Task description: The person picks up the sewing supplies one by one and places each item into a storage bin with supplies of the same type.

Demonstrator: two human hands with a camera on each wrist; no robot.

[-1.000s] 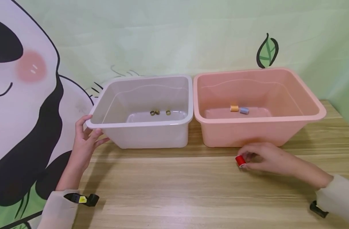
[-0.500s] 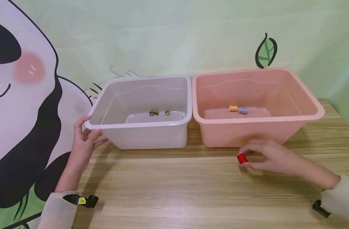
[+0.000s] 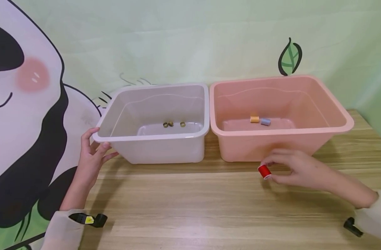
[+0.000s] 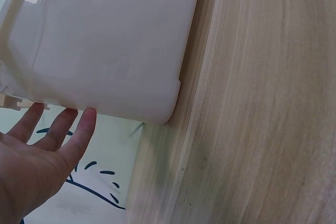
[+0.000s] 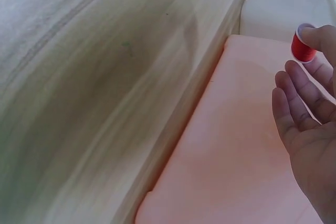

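Between thumb and fingertips, my right hand point(image 3: 298, 171) pinches a red thread spool point(image 3: 264, 172), tilted and just above the table in front of the pink bin point(image 3: 246, 146). The right wrist view shows the same spool point(image 5: 303, 45) at the thumb tip, with the other fingers loosely bent. My left hand point(image 3: 91, 158) grips the left front corner of the white bin point(image 3: 165, 151), its index finger on the rim and thumb in front. In the left wrist view, several fingertips point(image 4: 86, 116) touch the bin's side.
Inside the pink bin lie a yellow spool point(image 3: 254, 119) and a blue-grey spool point(image 3: 265, 122). Several small brass-coloured rings point(image 3: 182, 124) lie in the white bin. Both bins stand side by side on a wooden table point(image 3: 184, 205), before a printed cloth backdrop point(image 3: 178, 41).
My right hand has lifted the red spool slightly off the table and tilted it. The left hand keeps its place on the white bin's corner. The head view has shifted a little.
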